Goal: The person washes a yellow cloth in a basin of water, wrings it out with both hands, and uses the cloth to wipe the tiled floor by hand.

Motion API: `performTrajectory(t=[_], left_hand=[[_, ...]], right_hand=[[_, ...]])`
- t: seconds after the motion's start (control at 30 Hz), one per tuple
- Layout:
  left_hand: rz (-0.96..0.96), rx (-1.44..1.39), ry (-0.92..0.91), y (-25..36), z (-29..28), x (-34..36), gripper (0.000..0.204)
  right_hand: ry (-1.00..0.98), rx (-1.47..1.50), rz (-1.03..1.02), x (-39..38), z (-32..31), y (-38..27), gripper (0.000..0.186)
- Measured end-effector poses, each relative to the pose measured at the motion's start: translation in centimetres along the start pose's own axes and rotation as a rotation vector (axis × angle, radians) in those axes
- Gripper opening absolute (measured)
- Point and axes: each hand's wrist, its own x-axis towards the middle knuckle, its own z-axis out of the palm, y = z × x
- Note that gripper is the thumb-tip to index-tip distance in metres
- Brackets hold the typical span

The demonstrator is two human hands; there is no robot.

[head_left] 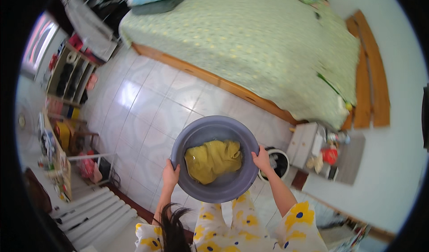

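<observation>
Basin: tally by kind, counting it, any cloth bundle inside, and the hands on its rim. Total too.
Grey-purple basin: 1
Olive-yellow cloth bundle: 1
Hands (left hand, right hand): 2
Total: 4

Bright; glare on floor tiles; edges bowed.
</observation>
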Motion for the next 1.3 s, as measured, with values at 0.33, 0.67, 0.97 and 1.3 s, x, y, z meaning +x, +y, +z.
performTrajectory(t=[0.33,0.67,0.97,1.3], left_hand=[[0.41,-0.067,-0.192,14.6,-3.0,-11.5,0.032],[0.78,-0.091,-0.42,27.7,3.4,-24.0,0.025],[1.107,-0.011,-0.843,40.9,14.4,-39.7,0.033],[1.308,0.075,-1.188,50.3,23.6,-56.1,0.036]], right_hand=[[0.637,0.167,0.222,-23.7,-14.4,6.1,0.035],[1.029,0.367,0.532,-45.7,-22.9,15.8,0.03],[1.328,0.501,0.917,-65.5,-23.3,26.3,0.033],[1.549,0.653,1.208,-79.2,-22.3,35.4,0.04]])
